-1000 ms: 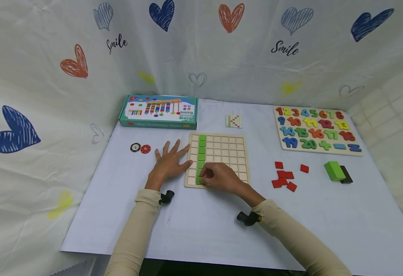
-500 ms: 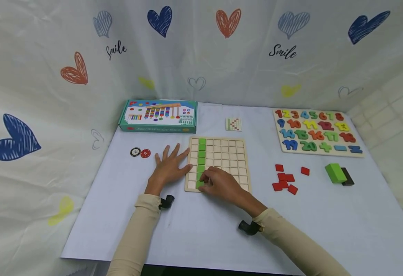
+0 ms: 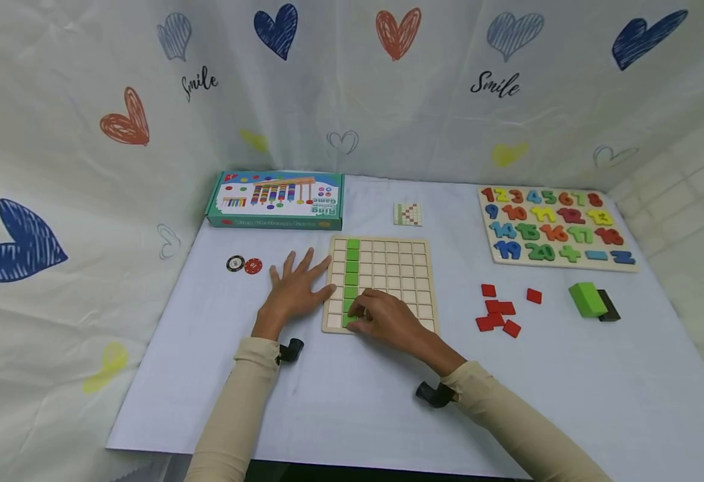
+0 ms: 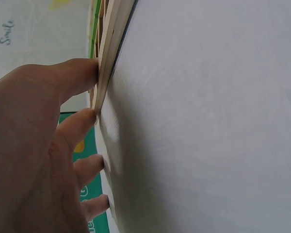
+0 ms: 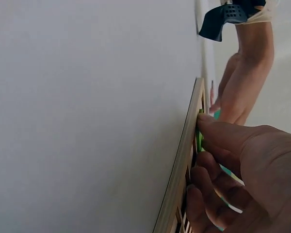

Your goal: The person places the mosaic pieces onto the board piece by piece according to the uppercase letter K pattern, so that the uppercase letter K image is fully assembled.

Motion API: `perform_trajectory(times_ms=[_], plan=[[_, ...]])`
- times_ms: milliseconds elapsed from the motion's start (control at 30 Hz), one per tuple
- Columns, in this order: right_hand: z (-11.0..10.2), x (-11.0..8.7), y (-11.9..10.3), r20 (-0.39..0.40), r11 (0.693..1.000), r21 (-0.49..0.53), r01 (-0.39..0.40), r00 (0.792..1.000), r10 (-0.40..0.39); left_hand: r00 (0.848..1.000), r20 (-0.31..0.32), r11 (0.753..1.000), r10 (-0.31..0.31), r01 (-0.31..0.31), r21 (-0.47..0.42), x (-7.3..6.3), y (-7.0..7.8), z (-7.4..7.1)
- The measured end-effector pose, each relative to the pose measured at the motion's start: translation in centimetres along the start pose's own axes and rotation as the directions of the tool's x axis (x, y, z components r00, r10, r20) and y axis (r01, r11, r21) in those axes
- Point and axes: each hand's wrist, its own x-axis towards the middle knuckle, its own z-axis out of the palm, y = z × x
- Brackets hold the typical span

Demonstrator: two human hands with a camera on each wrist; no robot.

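Observation:
A wooden grid board (image 3: pixel 394 269) lies on the white table, with a column of green square tiles (image 3: pixel 352 267) in its second column from the left. My left hand (image 3: pixel 294 294) rests flat with spread fingers at the board's left side. In the left wrist view its thumb (image 4: pixel 77 75) and index fingertip touch the board's edge. Over the lower part of the board, my right hand (image 3: pixel 388 321) pinches the lowest green tile (image 3: pixel 347 320) between thumb and finger. The right wrist view shows that green tile (image 5: pixel 199 141) at the thumb tip, partly hidden by the fingers.
Several red tiles (image 3: pixel 494 307) lie right of the board, near a green block (image 3: pixel 587 300) and a black block (image 3: pixel 609 306). A number puzzle (image 3: pixel 557 227), a patterned card (image 3: pixel 408 214) and a game box (image 3: pixel 275 201) sit behind. Two round chips (image 3: pixel 244 265) lie left.
My right hand's thumb and fingers have moved slightly apart at the lowest green tile since the first frame. The left hand stays at the board's edge. The head view has shifted a little.

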Motion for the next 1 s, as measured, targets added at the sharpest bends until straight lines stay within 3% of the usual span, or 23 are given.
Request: perform_trajectory(times_ms=[200, 600, 800, 1000], plan=[[0.2, 0.3, -0.1, -0.002, 0.995, 0.094, -0.041, 0.999, 0.041, 1.0, -0.002, 1.0, -0.008, 0.008, 0.008, 0.0, 0.1, 0.0], [-1.3, -0.5, 0.4, 0.008, 0.982, 0.191, -0.009, 1.0, 0.007, 1.0, 0.012, 1.0, -0.016, 0.016, -0.012, -0.2, 0.1, 0.2], [-3.9, -1.7, 2.7, -0.032, 0.989, 0.135, -0.066, 0.997, 0.071, 1.0, 0.008, 0.999, -0.009, 0.009, -0.033, -0.3, 0.2, 0.2], [-8.8, -3.6, 6.9, -0.032, 0.986, 0.069, -0.153, 0.987, 0.156, 1.0, 0.016, 1.0, -0.003, 0.004, -0.031, -0.3, 0.3, -0.1]])
